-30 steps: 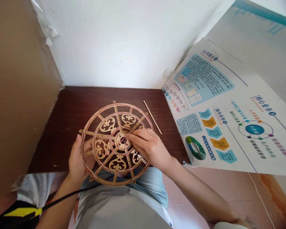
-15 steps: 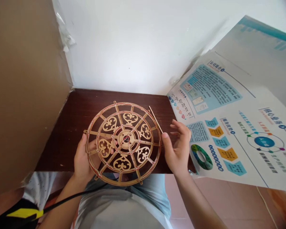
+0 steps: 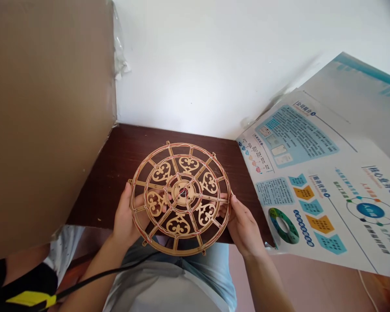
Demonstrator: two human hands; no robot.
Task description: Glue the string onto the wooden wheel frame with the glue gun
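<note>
A round, openwork wooden wheel with spokes, scroll-shaped cut-outs and reddish lines along its rings is held up over the dark table's front edge. My left hand grips its left rim, thumb on top and fingers underneath, seen through the gaps. On the right rim my right hand is closed, its thumb at the edge and its fingers partly behind the wheel. Small tabs stick out around the outer ring.
The dark brown table meets a white wall behind. A brown panel stands at left, a printed board at right. A black cable with a yellow part crosses at lower left, near a person's patterned clothing.
My right hand has closed on the wheel's right rim; the thin stick it held is no longer visible. The view has shifted, so the wheel and table appear further right.
</note>
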